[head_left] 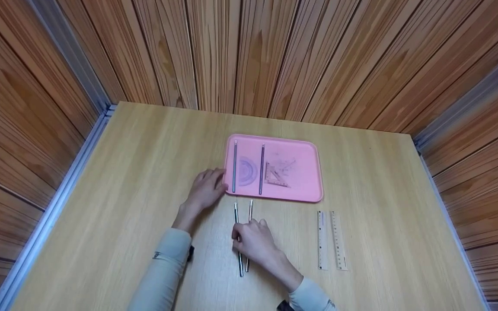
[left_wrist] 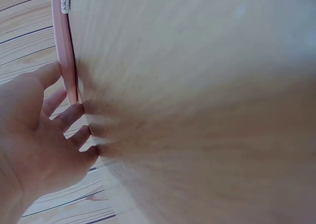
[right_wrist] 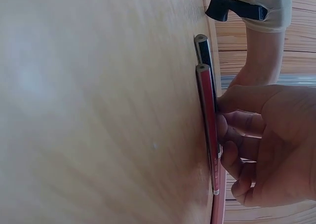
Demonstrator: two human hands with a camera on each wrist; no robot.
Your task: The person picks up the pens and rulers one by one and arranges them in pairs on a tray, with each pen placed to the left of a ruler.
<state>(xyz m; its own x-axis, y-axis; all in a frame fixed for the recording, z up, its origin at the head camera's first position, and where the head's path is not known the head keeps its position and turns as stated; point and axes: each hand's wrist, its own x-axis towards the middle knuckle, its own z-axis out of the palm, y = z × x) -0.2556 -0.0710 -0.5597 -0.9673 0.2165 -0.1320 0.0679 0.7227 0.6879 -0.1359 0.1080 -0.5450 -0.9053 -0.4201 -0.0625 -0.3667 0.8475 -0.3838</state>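
Note:
Two pencils lie side by side on the table in front of the pink tray point(head_left: 296, 192). My right hand point(head_left: 257, 242) is over them, thumb and forefinger pinching the dark pencil point(head_left: 240, 261). The red pencil point(right_wrist: 208, 100) lies beside it, below the palm in the head view. My left hand point(head_left: 205, 188) rests at the tray's near left corner, its thumb at the rim and its other fingertips down on the table. In the tray lie a dark green pencil point(head_left: 234, 168), a clear protractor point(head_left: 247, 172), another dark pencil point(head_left: 261, 170) and a clear set square point(head_left: 277, 176).
Two clear rulers lie upright in the head view, right of my right hand: the left ruler point(head_left: 322, 241) and the right ruler point(head_left: 339, 241). Wood-panelled walls point(head_left: 257, 56) stand behind the table point(head_left: 383, 207) and on both sides.

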